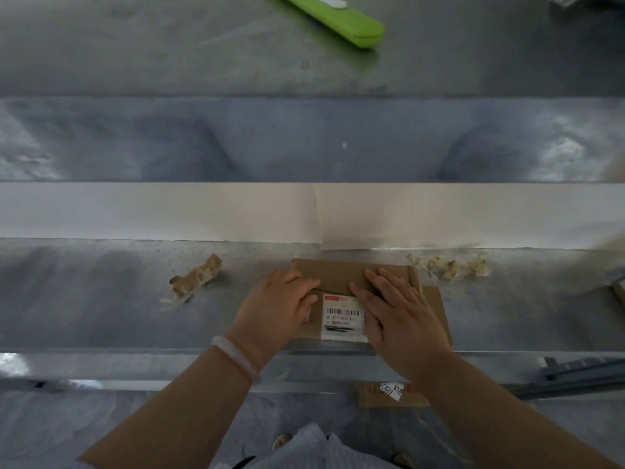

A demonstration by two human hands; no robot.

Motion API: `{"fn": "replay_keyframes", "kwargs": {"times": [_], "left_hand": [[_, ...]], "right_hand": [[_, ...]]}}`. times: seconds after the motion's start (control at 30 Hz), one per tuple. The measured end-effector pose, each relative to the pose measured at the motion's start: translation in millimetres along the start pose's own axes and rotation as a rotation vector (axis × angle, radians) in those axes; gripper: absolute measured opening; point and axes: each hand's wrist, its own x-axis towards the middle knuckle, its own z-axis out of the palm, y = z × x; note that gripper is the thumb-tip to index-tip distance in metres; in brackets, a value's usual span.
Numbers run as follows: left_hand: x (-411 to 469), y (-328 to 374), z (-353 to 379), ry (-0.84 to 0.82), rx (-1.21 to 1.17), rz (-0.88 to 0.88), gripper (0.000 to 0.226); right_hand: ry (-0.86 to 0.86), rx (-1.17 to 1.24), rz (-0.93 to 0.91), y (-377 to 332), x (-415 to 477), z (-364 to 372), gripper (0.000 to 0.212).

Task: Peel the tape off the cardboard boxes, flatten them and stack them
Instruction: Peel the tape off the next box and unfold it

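Cardboard box [338, 273] is pressed under left hand [277, 304] and right hand [402, 316], both laid flat; label [342, 318] is shown between them, crumpled tape [198, 277] outside the left.

The left hand [277, 308] and right hand [404, 321] press flat on a labelled cardboard box [338, 273] on the metal table [101, 299], crumpled tape [198, 275] either side.

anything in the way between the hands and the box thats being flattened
Nothing visible does. The left hand and right hand both lie directly on the cardboard box. The tape scrap at left and the tape shreds at right lie apart from it; the green cutter is far back.
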Motion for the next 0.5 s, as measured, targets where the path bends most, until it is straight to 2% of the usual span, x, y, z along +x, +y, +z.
{"fn": "replay_keyframes", "kwargs": {"times": [0.07, 0.13, 0.23, 0.3, 0.4, 0.5], "left_hand": [[-1.1, 2.5, -0.7, 0.002, -0.126, -0.087, 0.027], [1.0, 3.0, -4.2, 0.043, -0.246, -0.276, 0.019], [6.2, -0.9, -5.1, 0.015, -0.32, -0.459, 0.028], [8.6, -0.5, -5.3, -0.048, -0.263, -0.41, 0.022], [11.0, 3.4, -5.1, -0.058, -0.085, -0.246, 0.011], [14.7, 4.5, -5.1, -0.053, -0.047, -0.265, 0.014]], "right_hand": [[0.011, 0.006, -0.005, -0.2, -0.2, -0.4, 0.046], [0.012, 0.007, -0.007, -0.4, -0.5, -0.7, 0.046], [0.014, 0.008, -0.008, -1.1, -0.1, -1.2, 0.046], [0.025, 0.013, -0.012, -1.3, 0.1, -1.6, 0.045], [0.034, 0.022, -0.015, -0.6, -0.7, -1.5, 0.045], [0.015, 0.014, -0.009, 0.2, -0.9, -0.3, 0.046]]}}
